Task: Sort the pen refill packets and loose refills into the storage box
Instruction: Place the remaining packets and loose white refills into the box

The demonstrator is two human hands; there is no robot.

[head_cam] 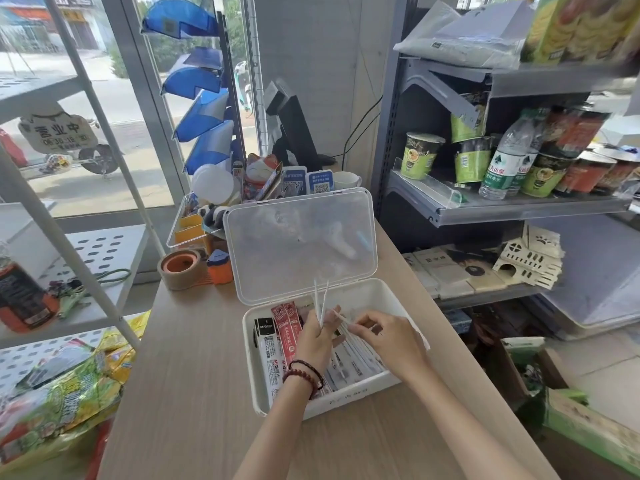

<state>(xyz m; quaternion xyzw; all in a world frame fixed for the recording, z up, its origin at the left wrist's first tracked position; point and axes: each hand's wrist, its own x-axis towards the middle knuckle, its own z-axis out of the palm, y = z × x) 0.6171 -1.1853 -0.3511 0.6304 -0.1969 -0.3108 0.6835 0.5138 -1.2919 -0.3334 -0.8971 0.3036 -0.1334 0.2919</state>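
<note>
While left hand [317, 336] grips them, loose refills [321, 301] look thin, whitish.

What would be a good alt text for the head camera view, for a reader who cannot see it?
Two bare hands work over an open white storage box on a wooden counter: the left hand holds thin white loose refills upright, the right hand reaches among white packets. Red packets lie at the box's left side.

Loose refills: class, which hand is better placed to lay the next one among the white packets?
Probably the right hand: it hovers over the white packets, pinching something thin, while the left hand holds upright loose refills.
</note>
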